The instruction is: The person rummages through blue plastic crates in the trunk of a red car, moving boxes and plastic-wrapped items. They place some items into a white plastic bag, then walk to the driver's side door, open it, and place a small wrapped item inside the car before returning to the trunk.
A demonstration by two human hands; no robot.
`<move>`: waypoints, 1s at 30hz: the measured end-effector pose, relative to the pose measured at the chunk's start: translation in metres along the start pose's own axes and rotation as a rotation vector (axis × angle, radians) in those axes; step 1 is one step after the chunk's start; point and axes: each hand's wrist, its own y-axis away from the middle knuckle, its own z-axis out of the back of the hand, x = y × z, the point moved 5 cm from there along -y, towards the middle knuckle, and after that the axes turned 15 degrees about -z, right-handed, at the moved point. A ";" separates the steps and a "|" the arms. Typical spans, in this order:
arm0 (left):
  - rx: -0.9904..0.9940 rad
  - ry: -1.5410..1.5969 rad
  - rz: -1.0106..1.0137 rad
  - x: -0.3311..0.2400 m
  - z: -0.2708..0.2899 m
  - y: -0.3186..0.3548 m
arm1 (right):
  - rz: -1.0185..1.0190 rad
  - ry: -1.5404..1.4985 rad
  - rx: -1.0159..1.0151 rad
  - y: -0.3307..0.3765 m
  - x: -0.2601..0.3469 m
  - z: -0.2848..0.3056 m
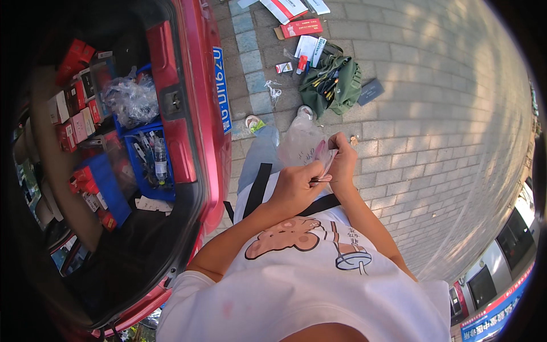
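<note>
In front of my waist, a clear plastic bag [296, 143] hangs from both hands, with dark marks and a pink patch on it. My left hand [295, 185] is closed, thumb and fingers pinching the bag's near edge. A thin dark strip [320, 181] sticks out from its fingertips; I cannot make out what it is. My right hand [343, 159] is closed on the bag's other side, fingers curled round the gathered plastic. The two hands almost touch.
To my left stands a red car's open trunk [191, 114] with red boxes [74, 131], a crumpled plastic bag [132, 100] and a blue basket [149, 162] holding a bottle. Ahead, a green backpack [333, 85] and several boxes [301, 28] lie on the paving [399, 85].
</note>
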 end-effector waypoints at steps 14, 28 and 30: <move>-0.571 1.199 0.497 0.069 0.071 -0.041 | -0.383 -0.633 0.082 -0.104 -0.054 0.076; -0.554 1.033 0.553 0.120 0.216 -0.061 | -0.064 -0.069 0.091 -0.079 0.027 -0.056; -0.546 1.007 0.578 0.130 0.231 -0.075 | -0.167 -0.132 0.004 -0.068 0.005 -0.044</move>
